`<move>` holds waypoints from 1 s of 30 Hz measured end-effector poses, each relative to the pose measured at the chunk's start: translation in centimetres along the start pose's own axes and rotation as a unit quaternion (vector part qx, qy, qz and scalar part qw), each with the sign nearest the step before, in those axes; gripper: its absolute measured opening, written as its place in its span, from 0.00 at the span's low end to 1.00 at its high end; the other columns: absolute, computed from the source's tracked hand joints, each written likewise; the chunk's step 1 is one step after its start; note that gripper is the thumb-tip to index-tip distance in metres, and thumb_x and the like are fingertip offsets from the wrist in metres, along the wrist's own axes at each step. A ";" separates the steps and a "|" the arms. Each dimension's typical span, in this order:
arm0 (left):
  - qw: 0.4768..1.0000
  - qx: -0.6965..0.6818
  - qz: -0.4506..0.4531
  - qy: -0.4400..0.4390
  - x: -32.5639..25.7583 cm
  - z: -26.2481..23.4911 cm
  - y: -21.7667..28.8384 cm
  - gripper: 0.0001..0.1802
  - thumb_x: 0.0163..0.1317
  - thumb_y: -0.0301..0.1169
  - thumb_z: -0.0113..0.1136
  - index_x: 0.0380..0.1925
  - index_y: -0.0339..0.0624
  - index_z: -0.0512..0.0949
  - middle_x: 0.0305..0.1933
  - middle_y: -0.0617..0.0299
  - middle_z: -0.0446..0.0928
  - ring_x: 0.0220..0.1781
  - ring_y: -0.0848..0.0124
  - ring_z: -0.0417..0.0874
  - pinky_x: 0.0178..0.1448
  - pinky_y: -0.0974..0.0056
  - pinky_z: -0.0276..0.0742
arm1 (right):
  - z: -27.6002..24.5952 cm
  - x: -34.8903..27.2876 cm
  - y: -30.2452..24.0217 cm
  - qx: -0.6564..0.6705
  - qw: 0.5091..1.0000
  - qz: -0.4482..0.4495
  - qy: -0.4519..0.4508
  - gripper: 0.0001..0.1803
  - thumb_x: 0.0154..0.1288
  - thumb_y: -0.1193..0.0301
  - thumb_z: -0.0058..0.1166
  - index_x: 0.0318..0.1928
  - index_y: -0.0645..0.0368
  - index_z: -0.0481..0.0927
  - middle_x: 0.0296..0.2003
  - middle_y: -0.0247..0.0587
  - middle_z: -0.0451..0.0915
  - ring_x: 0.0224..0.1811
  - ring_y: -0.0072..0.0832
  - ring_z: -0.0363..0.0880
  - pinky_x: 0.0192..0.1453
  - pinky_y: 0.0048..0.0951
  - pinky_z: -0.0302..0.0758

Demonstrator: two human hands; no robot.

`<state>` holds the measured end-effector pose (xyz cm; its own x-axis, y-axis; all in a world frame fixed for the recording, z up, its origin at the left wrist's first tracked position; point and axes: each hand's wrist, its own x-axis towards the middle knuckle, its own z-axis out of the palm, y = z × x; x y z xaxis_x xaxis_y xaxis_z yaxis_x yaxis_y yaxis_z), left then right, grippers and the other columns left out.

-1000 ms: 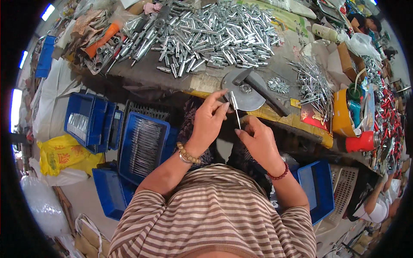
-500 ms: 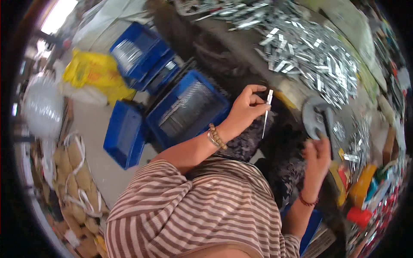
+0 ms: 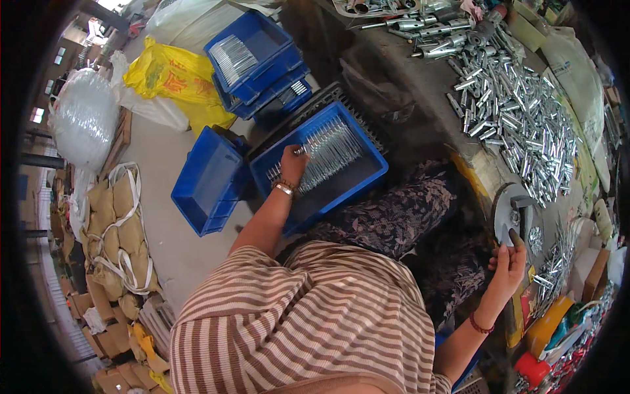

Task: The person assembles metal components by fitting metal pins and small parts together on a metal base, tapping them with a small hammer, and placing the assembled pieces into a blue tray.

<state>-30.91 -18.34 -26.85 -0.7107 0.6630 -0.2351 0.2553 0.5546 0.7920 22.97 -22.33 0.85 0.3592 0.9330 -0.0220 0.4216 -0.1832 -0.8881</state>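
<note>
Reaching down with our left hand (image 3: 293,159), we are setting a slim metal pin (image 3: 301,150), pinched in its fingers, onto the row in the blue crate (image 3: 365,148) on the floor, while our right hand (image 3: 508,261), half-open and empty, is hovering at the desk (image 3: 482,176) edge, so judging next: release, return for another.

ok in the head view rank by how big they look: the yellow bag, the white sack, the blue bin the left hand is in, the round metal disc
1. blue bin
2. yellow bag and white sack: look alike, and fisheye bending makes ranking them unsure
3. round metal disc, smallest
</note>
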 end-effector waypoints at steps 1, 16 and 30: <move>1.000 0.000 -0.002 0.000 0.1 0.1 0.2 0.27 0.57 0.31 0.77 0.56 0.38 0.80 0.44 0.48 0.88 0.46 0.58 0.90 0.51 0.57 0.83 | 0.1 0.0 -0.2 0.010 1.000 0.015 0.004 0.14 0.78 0.72 0.56 0.60 0.59 0.81 0.34 0.26 0.78 0.31 0.12 0.73 0.34 0.16 0.70; 0.965 -0.036 0.258 0.022 -3.8 1.1 16.1 0.17 0.66 0.34 0.71 0.51 0.40 0.82 0.42 0.53 0.86 0.41 0.63 0.87 0.47 0.59 0.81 | 0.3 -0.2 -0.9 0.079 0.995 0.054 -0.012 0.15 0.74 0.75 0.59 0.58 0.64 0.82 0.34 0.30 0.81 0.30 0.12 0.74 0.34 0.16 0.70; 0.791 0.173 0.553 -0.196 -16.2 11.0 39.2 0.15 0.58 0.41 0.74 0.36 0.42 0.84 0.39 0.55 0.82 0.43 0.53 0.85 0.46 0.52 0.78 | -1.4 -2.2 -0.8 0.083 0.996 -0.029 0.027 0.09 0.72 0.76 0.60 0.50 0.66 0.83 0.30 0.33 0.81 0.32 0.17 0.75 0.37 0.24 0.74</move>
<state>-2.16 -1.84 1.79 0.3133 0.9066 0.2829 0.7918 -0.4138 0.4492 23.02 -24.69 2.25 0.3840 0.9219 0.0521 0.3019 -0.0721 -0.9506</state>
